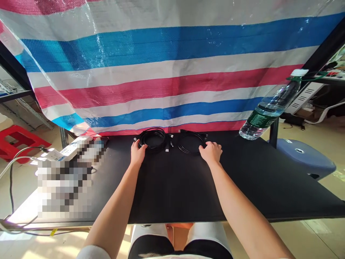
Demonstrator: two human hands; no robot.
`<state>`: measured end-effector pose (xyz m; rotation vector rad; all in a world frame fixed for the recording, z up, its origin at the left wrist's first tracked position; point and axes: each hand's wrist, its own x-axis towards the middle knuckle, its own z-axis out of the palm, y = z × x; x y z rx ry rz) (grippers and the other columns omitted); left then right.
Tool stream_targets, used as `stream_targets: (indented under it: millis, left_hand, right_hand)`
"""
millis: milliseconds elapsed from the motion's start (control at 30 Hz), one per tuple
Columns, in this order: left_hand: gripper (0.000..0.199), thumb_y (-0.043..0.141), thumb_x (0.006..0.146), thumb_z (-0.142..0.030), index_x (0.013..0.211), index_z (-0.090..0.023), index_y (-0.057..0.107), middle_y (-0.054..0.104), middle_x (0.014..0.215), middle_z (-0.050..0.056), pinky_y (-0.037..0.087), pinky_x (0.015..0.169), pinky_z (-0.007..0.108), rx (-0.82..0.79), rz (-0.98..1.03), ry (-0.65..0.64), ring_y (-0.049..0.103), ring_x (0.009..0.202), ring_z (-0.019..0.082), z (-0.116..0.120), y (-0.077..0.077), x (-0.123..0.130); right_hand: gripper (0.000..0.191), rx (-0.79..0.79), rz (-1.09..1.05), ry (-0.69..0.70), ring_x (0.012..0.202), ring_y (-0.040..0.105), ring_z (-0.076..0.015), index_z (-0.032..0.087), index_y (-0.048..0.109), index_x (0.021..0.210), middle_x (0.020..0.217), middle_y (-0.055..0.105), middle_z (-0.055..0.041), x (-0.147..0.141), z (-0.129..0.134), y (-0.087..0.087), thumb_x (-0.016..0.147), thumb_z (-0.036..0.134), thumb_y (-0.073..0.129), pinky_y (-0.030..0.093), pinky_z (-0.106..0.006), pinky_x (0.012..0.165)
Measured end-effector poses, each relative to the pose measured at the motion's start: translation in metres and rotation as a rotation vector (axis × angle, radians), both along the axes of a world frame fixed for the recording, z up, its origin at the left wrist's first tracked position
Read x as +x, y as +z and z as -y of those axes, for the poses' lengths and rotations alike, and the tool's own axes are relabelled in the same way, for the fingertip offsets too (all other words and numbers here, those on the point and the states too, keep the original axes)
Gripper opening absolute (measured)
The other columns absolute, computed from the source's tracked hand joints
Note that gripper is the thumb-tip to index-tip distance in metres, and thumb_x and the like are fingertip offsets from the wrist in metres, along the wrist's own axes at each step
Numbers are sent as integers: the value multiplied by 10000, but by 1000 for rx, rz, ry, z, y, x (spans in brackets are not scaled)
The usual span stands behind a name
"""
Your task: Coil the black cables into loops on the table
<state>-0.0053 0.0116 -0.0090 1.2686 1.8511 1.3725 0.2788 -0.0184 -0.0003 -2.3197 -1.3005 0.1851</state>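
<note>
Left of water bottle [265, 114], your right hand [211, 151] touched nearer cable coil [184, 148], left hand [138, 152] farther coil [162, 139]; grips looked unclear.

Pixelation [64, 189] masks stuff beside the power strip [72, 148]. Red stool [20, 142] cut by left edge, striped sheet [167, 46] by top. Bottle label [260, 119] unreadable. Left hand [138, 152] partly hides left cable coil [163, 139], right hand [211, 152] the right cable coil [185, 148]; grips unclear.

The tabletop [175, 190] lies open before the cables [162, 139]; a striped sheet [167, 81] blocks behind.
</note>
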Motion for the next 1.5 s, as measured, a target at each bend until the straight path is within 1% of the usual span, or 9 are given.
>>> stream_targets:
  millis: [200,533,667,767,933,1133,1300,1400,1500]
  left_hand:
    - [525,765,578,-406,1056,-259,603,406,1458,158,271,1139,503,-232,9,102,324,1398,385,-10,10,10]
    - [530,679,667,-317,1162,-241,506,418,1389,156,332,1089,518,-130,-105,104,363,1351,356,7,8,15]
    - [511,645,699,-279,1186,-216,504,392,1417,169,311,1100,519,-121,-193,94,354,1349,351,18,18,22]
    - [512,633,716,-287,1208,-230,506,395,1421,156,297,1101,539,-45,-252,65,348,1347,348,24,21,26]
    - [528,650,719,-318,1230,-252,539,457,1394,126,282,1112,527,185,-363,-85,372,1340,328,31,17,33]
    - [535,677,734,-404,1234,-245,574,550,1345,131,340,1077,469,325,-424,-488,458,1283,300,48,13,59]
    - [226,550,835,-339,1010,-240,652,704,936,83,490,848,346,325,-308,-594,642,874,212,54,11,70]
    - [141,549,816,-340,865,-239,633,660,737,31,466,631,266,275,-188,-522,575,624,155,53,16,64]
    - [187,614,754,-375,672,-223,545,499,529,-45,383,540,233,240,-141,-482,441,489,104,50,25,53]
  right_hand:
    - [354,-27,14,-26,1144,515,-381,82,688,1062,1208,579,-253,1,-4,-2,796,261,538,400,-496,931]
    - [310,116,-166,-60,1046,604,-340,179,744,963,1059,693,-159,13,-10,-9,719,233,562,458,-434,878]
    - [278,288,-352,-82,967,637,-274,161,743,914,939,721,-116,18,-13,-11,704,227,573,468,-373,882]
    - [268,532,-626,-86,752,623,-211,154,729,882,732,675,-50,18,-16,-14,672,281,618,500,-337,715]
    - [324,790,-1161,167,477,437,-93,195,705,823,570,502,57,12,-9,-2,541,346,757,320,-236,425]
    - [211,660,-1373,578,495,425,-102,238,686,719,518,418,61,8,16,23,529,284,766,319,-241,441]
    - [214,520,-1306,620,516,431,-120,244,674,700,544,464,38,8,25,27,540,363,753,347,-283,478]
    - [255,505,-1200,514,626,525,-168,231,656,714,763,619,-50,18,27,30,604,460,671,386,-319,512]
    - [259,666,-1174,299,769,591,-204,236,620,714,879,648,-78,39,23,32,696,474,520,440,-321,555]
